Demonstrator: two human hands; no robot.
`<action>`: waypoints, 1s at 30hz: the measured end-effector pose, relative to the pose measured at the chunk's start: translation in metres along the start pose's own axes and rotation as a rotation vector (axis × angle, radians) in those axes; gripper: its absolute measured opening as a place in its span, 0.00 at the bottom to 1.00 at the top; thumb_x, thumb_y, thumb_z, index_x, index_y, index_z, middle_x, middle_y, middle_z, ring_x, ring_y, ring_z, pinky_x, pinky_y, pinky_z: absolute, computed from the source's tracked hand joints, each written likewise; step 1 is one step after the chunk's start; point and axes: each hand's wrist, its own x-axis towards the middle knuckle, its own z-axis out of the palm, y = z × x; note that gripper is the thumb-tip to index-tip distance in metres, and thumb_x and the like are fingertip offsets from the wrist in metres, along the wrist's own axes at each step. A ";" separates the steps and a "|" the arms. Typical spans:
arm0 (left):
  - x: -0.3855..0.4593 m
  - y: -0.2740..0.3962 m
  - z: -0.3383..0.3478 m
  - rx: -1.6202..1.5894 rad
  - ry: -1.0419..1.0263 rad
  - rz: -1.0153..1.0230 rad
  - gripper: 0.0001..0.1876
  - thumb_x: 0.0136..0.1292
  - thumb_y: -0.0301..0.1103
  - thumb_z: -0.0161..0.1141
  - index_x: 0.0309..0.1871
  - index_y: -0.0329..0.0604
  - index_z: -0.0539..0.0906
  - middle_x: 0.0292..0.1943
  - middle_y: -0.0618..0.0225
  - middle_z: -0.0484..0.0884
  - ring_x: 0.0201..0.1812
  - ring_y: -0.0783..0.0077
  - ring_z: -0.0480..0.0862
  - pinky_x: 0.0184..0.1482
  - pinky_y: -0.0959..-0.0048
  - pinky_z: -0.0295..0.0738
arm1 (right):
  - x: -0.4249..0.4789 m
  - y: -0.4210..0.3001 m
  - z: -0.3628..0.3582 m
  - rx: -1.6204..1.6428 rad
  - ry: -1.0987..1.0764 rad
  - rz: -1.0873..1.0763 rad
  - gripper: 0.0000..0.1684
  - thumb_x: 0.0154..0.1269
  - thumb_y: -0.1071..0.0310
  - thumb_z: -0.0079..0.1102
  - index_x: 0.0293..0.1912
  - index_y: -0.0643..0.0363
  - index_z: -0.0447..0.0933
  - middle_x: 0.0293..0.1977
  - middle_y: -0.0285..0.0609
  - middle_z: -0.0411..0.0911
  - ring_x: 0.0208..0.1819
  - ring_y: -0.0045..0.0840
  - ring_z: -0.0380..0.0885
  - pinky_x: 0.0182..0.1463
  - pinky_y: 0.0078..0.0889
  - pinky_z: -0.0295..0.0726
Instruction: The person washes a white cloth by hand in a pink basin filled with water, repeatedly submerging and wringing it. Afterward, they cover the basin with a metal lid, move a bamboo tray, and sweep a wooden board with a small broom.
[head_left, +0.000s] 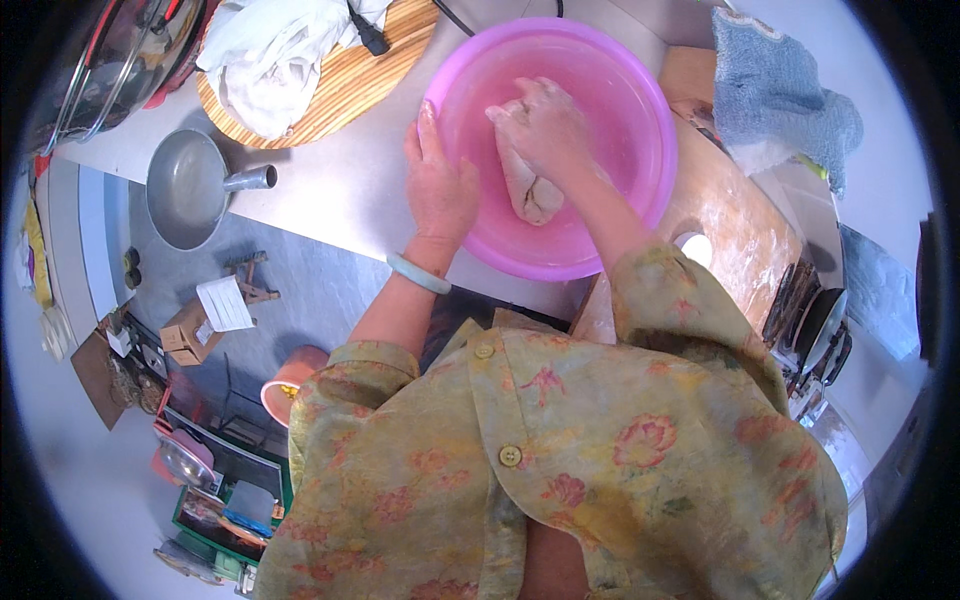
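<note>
A large pink plastic basin (645, 120) stands on the counter, and inside it lies an elongated lump of pale dough (537, 199) with a crack or fold at its near end. My right hand (544, 127) presses on the far part of the dough with bent fingers; flour or dough coats the fingers, and the palm side is hidden. At the basin's left rim is my left hand (442, 184), its fingers over the edge and a pale green bangle on the wrist. Its thumb points to the inside of the basin. Whether it grips the rim firmly is hard to tell.
A metal ladle or scoop (187, 187) lies at the counter's left edge. Behind it, a white cloth (262, 67) and a black plug (369, 34) rest on a round wooden board (352, 105). To the right are a floury wooden board (739, 225) and a blue towel (772, 90).
</note>
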 end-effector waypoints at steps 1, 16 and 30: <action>0.001 -0.001 -0.001 0.006 -0.007 -0.003 0.43 0.56 0.23 0.61 0.76 0.40 0.55 0.67 0.44 0.62 0.65 0.41 0.71 0.63 0.55 0.72 | 0.006 -0.003 0.003 -0.018 -0.088 0.003 0.33 0.64 0.48 0.58 0.59 0.63 0.74 0.59 0.58 0.74 0.65 0.48 0.68 0.69 0.45 0.65; 0.002 0.002 -0.002 0.014 -0.070 0.058 0.41 0.59 0.27 0.60 0.75 0.32 0.54 0.68 0.39 0.62 0.68 0.38 0.64 0.70 0.55 0.60 | 0.021 0.034 0.038 -0.222 -0.047 -0.263 0.13 0.61 0.54 0.59 0.38 0.50 0.85 0.43 0.40 0.82 0.47 0.39 0.76 0.51 0.46 0.76; 0.001 0.006 -0.003 0.004 -0.058 0.029 0.42 0.57 0.24 0.59 0.75 0.33 0.53 0.67 0.40 0.62 0.67 0.39 0.65 0.69 0.54 0.62 | 0.036 0.043 0.057 -0.054 0.139 -0.285 0.20 0.63 0.49 0.53 0.34 0.53 0.86 0.39 0.47 0.82 0.46 0.41 0.77 0.51 0.51 0.75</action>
